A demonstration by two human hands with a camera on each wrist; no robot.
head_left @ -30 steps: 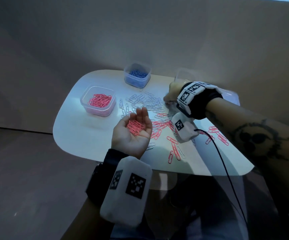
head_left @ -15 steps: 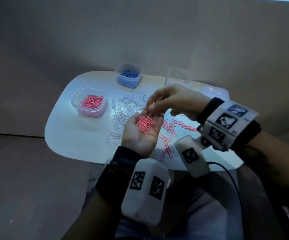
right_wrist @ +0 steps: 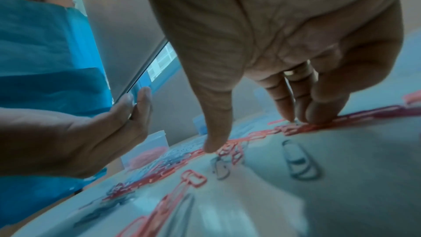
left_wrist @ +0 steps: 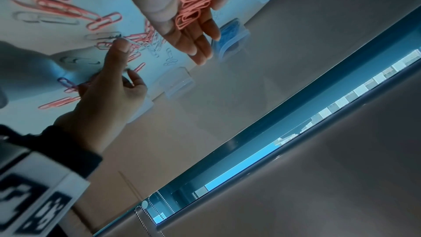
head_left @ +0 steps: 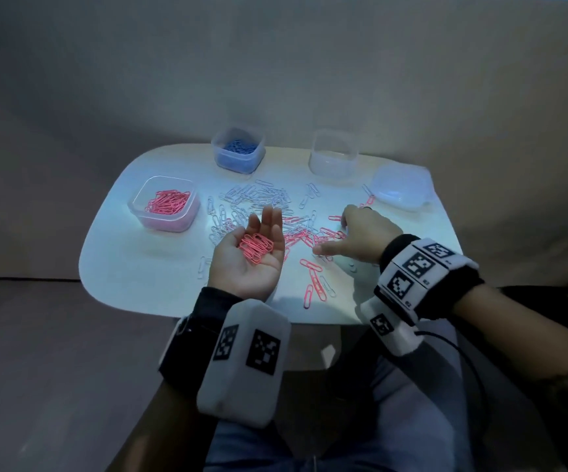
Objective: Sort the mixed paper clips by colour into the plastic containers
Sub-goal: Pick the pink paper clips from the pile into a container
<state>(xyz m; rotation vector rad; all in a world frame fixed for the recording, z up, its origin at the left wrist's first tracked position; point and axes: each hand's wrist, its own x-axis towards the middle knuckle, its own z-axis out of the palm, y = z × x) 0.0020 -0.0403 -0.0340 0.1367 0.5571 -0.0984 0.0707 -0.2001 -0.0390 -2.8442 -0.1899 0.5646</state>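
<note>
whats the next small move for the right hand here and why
Probably draw the fingers together to pinch a pink clip. The right hand is spread over the loose pink clips, fingertips touching them, while the left hand waits palm up with a pink bunch.

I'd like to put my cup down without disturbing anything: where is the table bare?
Bare patches: the near-left corner of the table, in front of the pink-clip container, and the near edge right of the left hand. The middle is crowded with loose clips, where the right hand works.
</note>
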